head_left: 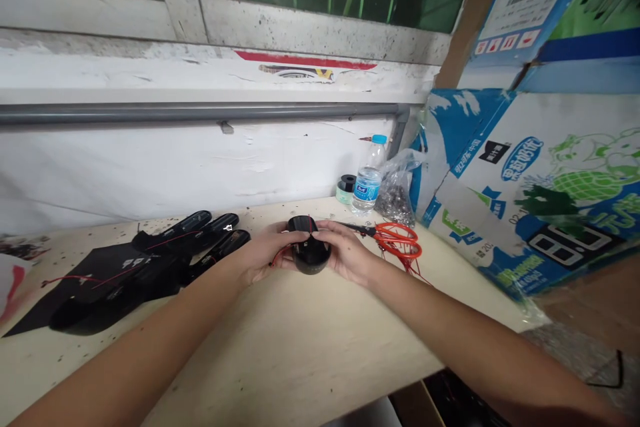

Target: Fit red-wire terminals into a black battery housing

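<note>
Between my two hands is a glossy black shoe-like piece [311,257], rounded at the end nearest me, with a red thread at its top. My left hand [265,255] is closed around its left side, the thumb on top by the thread. My right hand [345,250] grips the right side, and its thumb nearly meets the left one. The fingers beneath are partly hidden. To the right of my right hand lie orange-handled scissors [397,240] with red threads around them. More black pieces [200,240] with red threads lie to the left, partly overlapping.
At the back stand a water bottle [367,180], a tape roll [346,190] and a clear bag of small dark bits [397,197]. A large printed carton [530,193] borders the table's right side. A white wall [175,167] with a grey pipe [200,113] runs behind.
</note>
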A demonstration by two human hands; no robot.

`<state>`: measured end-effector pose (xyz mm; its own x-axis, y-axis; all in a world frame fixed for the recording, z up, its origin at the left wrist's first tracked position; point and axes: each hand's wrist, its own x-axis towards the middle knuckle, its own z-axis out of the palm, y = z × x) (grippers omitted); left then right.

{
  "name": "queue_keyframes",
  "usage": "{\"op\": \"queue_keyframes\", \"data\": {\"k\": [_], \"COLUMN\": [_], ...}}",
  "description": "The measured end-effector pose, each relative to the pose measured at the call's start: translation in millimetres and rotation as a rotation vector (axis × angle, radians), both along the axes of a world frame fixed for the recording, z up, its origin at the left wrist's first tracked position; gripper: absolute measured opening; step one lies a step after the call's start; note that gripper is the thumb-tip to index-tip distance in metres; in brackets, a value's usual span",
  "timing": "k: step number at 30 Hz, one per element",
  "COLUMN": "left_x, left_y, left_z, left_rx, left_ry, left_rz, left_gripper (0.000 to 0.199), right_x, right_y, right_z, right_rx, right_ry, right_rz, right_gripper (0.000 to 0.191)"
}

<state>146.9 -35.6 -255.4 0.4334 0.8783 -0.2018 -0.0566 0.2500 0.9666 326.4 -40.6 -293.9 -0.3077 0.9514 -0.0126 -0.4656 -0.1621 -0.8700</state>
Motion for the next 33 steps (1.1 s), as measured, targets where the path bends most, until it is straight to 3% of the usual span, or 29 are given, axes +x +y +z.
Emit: {"op": "queue_keyframes", "data": {"k": [4,9,13,16,20,23,25,28,31,33], "left_x": [-9,-18,-17,-17,-28,-42,-50,-54,-51,-48], "left_y": [-1,-10,-20,-21,-14,-5,-1,2,1,0], "left_z": [6.2,1.1,-10.0,-15.5,-21.2,-28.0,-33.6,-41.0,-45.8,-47.8], "left_rx": [0.024,0.082,0.082,0.124,0.239,0.532,0.632,0.759,0.904,0.982], "left_ry": [-0.073,-0.051,-0.097,-0.135,-0.17,0.099,0.196,0.343,0.488,0.554], "left_rz": [0.147,0.443,0.524,0.48,0.348,0.505,0.569,0.544,0.47,0.413], "left_gripper": [0.033,0.028,0.026,0.031,0.038,0.043,0.036,0.021,0.009,0.012], "right_x": [4,1,-5,-5,-3,-2,1,18,54,82], "right_y": [0,-13,-26,-27,-18,-10,-8,-24,-73,-120], "right_z": [3.9,1.3,2.0,0.5,-5.6,-4.0,6.1,37.6,74.5,90.6], "right_rx": [0.102,0.655,0.954,0.999,0.904,0.868,0.808,0.726,0.818,0.905], "right_ry": [-0.086,-0.553,-0.796,-0.832,-0.769,-0.728,-0.679,-0.656,-0.782,-0.858], "right_rz": [-0.053,-0.234,-0.161,-0.091,-0.197,-0.302,-0.376,-0.394,-0.381,-0.283], "right_gripper": [0.044,0.051,0.047,0.028,0.018,0.015,0.018,0.021,0.012,0.006]}}
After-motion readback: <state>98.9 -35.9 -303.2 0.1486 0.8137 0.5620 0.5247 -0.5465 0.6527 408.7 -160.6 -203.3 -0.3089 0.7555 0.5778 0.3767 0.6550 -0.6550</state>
